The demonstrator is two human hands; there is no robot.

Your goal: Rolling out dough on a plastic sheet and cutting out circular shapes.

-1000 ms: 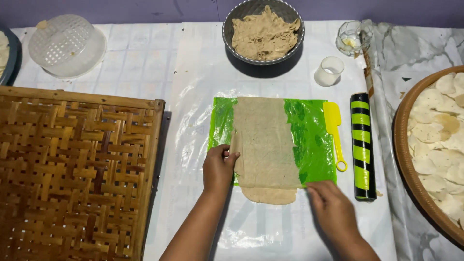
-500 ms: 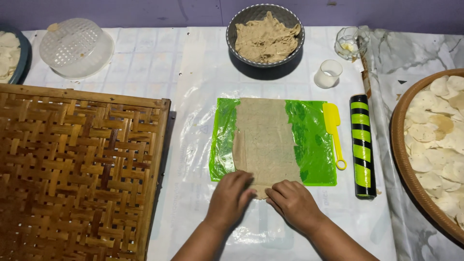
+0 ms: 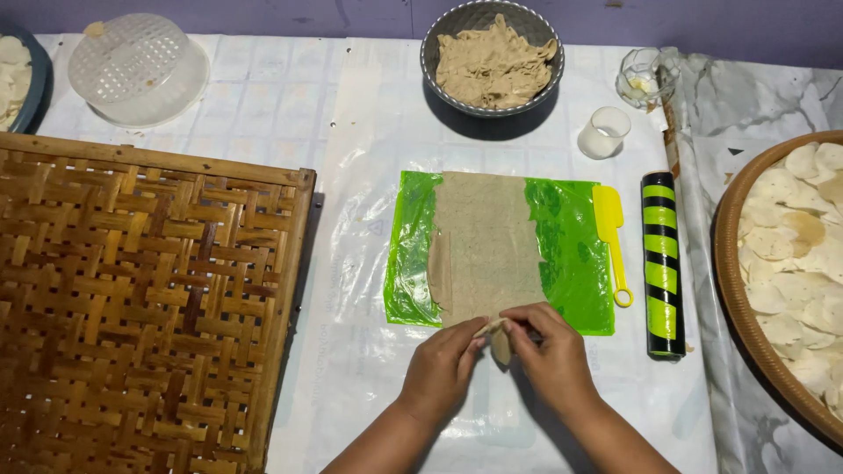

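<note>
A thin beige strip of rolled dough (image 3: 487, 246) lies lengthwise on a bright green plastic sheet (image 3: 571, 254). At its near end, my left hand (image 3: 443, 369) and my right hand (image 3: 549, 355) meet, both pinching a small torn-off piece of dough (image 3: 499, 338) between their fingertips. The hands sit just below the sheet's front edge, over the white plastic table cover (image 3: 369, 351).
A green-and-black striped roller (image 3: 663, 263) and a yellow scraper (image 3: 612, 237) lie right of the sheet. A grey bowl of dough (image 3: 492, 57) stands behind, a small white cup (image 3: 604, 132) and glass (image 3: 641, 79) beside it. A woven bamboo tray (image 3: 140, 298) is left; a round basket of dough discs (image 3: 790, 272) right; a clear lid (image 3: 136, 66) far left.
Both hands came together from either side of the dough's near end and now pinch off a small piece there. The strip's near end is shorter, ending at the sheet's edge.
</note>
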